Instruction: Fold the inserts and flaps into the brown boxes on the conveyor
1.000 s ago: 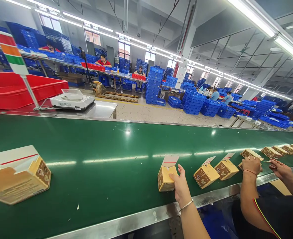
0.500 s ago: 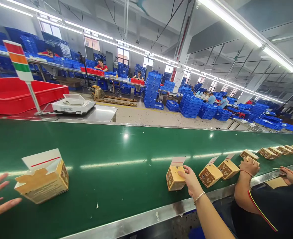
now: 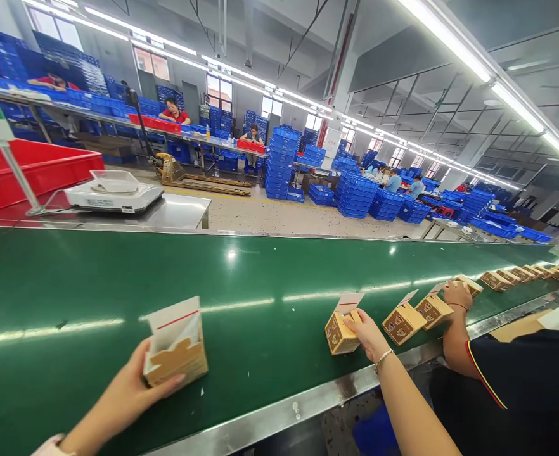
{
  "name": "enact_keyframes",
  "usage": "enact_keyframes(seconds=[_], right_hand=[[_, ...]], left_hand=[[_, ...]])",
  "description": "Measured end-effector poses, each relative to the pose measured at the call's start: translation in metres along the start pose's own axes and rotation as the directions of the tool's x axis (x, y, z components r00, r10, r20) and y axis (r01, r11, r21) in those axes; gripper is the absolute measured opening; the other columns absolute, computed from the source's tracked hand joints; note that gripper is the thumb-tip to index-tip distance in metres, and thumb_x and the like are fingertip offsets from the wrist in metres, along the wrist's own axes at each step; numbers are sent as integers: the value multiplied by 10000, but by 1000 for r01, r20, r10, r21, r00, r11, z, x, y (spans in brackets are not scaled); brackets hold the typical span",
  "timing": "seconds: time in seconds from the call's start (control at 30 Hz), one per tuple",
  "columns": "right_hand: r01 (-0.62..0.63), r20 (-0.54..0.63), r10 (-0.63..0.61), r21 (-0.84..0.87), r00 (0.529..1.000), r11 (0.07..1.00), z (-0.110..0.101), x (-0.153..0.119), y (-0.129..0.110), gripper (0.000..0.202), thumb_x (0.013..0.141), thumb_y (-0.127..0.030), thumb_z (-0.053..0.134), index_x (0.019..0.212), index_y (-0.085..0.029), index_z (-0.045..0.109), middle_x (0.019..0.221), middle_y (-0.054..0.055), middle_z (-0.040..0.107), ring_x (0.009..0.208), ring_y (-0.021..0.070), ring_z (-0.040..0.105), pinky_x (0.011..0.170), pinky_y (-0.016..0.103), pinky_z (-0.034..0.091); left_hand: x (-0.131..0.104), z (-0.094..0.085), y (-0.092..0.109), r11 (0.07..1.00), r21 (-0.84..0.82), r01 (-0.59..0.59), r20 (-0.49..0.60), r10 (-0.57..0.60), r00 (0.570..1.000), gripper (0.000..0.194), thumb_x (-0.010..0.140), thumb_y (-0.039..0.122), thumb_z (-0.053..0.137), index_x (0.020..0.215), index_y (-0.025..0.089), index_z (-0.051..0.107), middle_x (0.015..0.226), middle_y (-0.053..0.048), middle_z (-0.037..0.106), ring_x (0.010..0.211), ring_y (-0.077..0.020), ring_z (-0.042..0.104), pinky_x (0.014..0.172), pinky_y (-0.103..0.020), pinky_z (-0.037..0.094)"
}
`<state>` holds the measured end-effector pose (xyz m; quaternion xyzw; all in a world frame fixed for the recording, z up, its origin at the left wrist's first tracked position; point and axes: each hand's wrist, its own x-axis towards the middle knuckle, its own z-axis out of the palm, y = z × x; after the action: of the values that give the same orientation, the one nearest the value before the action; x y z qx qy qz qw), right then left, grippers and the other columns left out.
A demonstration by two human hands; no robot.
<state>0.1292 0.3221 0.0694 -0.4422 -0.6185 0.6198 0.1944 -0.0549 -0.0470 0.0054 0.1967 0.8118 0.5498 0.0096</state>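
On the green conveyor belt [image 3: 260,380], my left hand [image 3: 139,386] grips a small cardboard box [image 3: 184,358], its thumb along the near side. That box's white lid flap with a red line stands up, and something white shows inside the opening. My right hand [image 3: 367,332] is closed on the top edge of another brown and tan box [image 3: 339,334], whose flap is also raised. Just right of it are two more boxes with raised flaps, one patterned box [image 3: 403,323] and one box [image 3: 434,310] near a co-worker's arm.
A co-worker's hand [image 3: 457,294] is at a box farther right, before a row of several boxes [image 3: 521,273]. Beyond the belt stand a white scale [image 3: 115,193], a red bin [image 3: 56,168], a pallet truck [image 3: 170,170] and stacked blue crates [image 3: 279,164]. A metal rail [image 3: 279,411] edges the belt.
My left hand has moved right from beside the left box and taken hold of it. That box sits farther right in view. My right hand and its box have shifted slightly right and up.
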Motion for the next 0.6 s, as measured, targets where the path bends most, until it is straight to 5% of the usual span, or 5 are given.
enact_keyframes(seconds=[0.2, 0.4, 0.5, 0.6], right_hand=[[-44, -22, 42, -100, 999, 994, -13, 5, -18, 139, 716, -156, 715, 816, -163, 619, 769, 45, 702, 725, 197, 672, 656, 267, 500], [-99, -69, 88, -184, 994, 978, -17, 7, -24, 138, 883, -226, 670, 960, -118, 630, 916, 60, 677, 811, 173, 661, 737, 325, 557], [14, -176, -49, -195, 983, 981, -46, 3, -49, 272, 945, -345, 600, 1129, -143, 601, 1104, 71, 627, 942, 185, 637, 817, 373, 562], [196, -306, -255, -210, 917, 958, -87, -2, -85, 323, 949, -367, 588, 1208, -175, 572, 1220, 89, 583, 1049, 216, 609, 886, 405, 538]], left_hand=[[-16, 51, 24, 972, -234, 16, 291, 55, 955, 771, 659, 694, 696, 1191, 172, 495, 1066, -121, 650, 953, -296, 642, 929, -469, 530], [-24, 62, 39, 963, -264, 59, 390, 50, 919, 750, 702, 615, 696, 1252, 162, 464, 1139, -136, 631, 996, -287, 634, 936, -448, 527], [-23, 65, 35, 949, -304, 80, 409, 54, 911, 743, 709, 607, 701, 1258, 168, 459, 1154, -138, 626, 995, -287, 637, 929, -447, 533], [-20, 72, 25, 950, -312, 26, 444, 121, 888, 697, 738, 539, 702, 1270, 166, 450, 1186, -157, 610, 1020, -294, 634, 917, -451, 543]])
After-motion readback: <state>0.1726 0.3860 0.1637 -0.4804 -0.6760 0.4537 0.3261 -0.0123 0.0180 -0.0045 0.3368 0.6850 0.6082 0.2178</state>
